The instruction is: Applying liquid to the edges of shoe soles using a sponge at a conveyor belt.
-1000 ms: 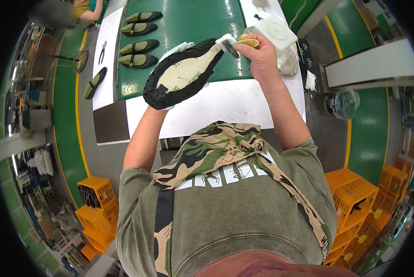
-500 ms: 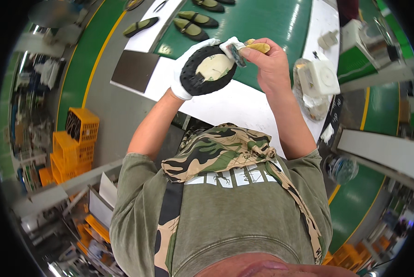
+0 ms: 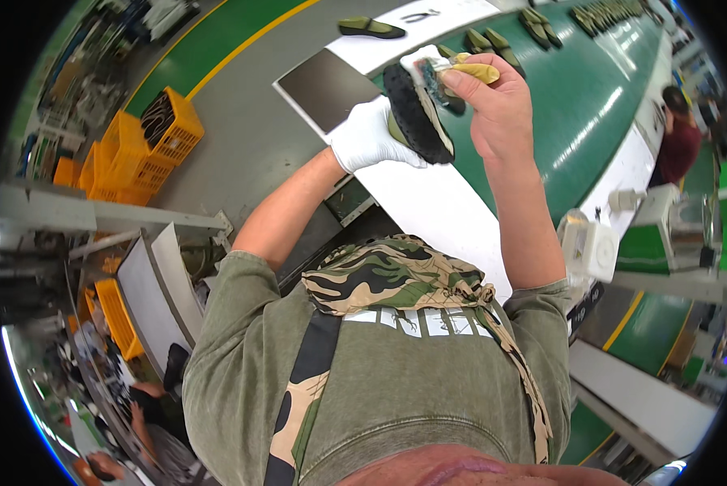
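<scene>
My left hand (image 3: 368, 139), in a white glove, is closed around a shoe (image 3: 418, 121) held up over the bench. The shoe is tilted on edge, its black underside border and a pale middle strip turned to the right, with a bit of green upper by the glove. My bare right hand (image 3: 497, 101) pinches a short brush (image 3: 478, 73) with a yellow handle. Its dark, stained head and a white wad (image 3: 420, 57) are at the upper end of the shoe; whether the brush touches it I cannot tell.
Green flat shoes (image 3: 494, 47) stand on the green bench surface (image 3: 574, 138); another shoe (image 3: 371, 29) lies on the white edge near pliers (image 3: 420, 15). A white container (image 3: 598, 249) stands right. Yellow crates (image 3: 149, 142) are stacked left. A co-worker (image 3: 677, 134) is at far right.
My view has swung, bringing more of the bench and a co-worker into sight. The shoe has turned from facing me with its underside to standing on edge; the brush remains at its upper end.
</scene>
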A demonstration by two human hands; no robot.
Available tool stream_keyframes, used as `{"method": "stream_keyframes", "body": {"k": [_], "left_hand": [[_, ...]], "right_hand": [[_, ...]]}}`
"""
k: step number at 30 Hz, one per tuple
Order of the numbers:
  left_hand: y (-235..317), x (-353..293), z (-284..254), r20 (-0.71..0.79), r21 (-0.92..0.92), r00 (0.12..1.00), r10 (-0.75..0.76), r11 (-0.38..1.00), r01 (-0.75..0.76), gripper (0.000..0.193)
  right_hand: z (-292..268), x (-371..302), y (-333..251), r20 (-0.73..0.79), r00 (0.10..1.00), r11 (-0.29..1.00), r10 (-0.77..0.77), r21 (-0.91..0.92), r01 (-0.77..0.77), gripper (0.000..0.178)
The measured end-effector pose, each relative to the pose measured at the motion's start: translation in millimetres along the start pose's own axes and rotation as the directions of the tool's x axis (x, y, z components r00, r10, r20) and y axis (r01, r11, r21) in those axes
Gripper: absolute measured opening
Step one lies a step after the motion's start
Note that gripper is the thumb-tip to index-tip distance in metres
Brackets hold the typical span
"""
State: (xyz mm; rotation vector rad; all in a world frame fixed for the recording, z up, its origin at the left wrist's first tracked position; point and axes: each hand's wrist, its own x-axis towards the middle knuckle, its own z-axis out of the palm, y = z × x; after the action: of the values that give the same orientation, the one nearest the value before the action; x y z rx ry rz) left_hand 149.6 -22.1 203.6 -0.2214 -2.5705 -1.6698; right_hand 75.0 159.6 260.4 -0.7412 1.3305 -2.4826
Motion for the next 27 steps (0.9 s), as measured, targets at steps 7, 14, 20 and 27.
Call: {"method": "stream_keyframes", "body": {"k": [7,14,20,27], "left_hand": [[-35,-61,-84,-0.006,-0.305,0.995,-0.102,0.948,0.095,0.064],[-63,-136,-139,-0.088,-0.726,0.967,-0.239,0.681,0.101,0.065],[-86,-189,-172,-0.27,-0.868,0.89,-0.366,0.492,-0.061,0.04],[-117,-238,-197,-0.421,-0.903,0.703,-0.574,0.341,-0.263,0.039]], "right_hand": [[73,67,70,0.185,0.982,0.999,-0.036,0.042,0.029,0.021],[139,91,150,0.402,0.915,0.997,0.049,0.031,-0.067,0.019],[187,71,204,0.615,0.763,0.972,0.197,-0.022,-0.234,0.02],[214,46,233,0.765,0.563,0.942,0.313,-0.173,-0.288,0.02]]}}
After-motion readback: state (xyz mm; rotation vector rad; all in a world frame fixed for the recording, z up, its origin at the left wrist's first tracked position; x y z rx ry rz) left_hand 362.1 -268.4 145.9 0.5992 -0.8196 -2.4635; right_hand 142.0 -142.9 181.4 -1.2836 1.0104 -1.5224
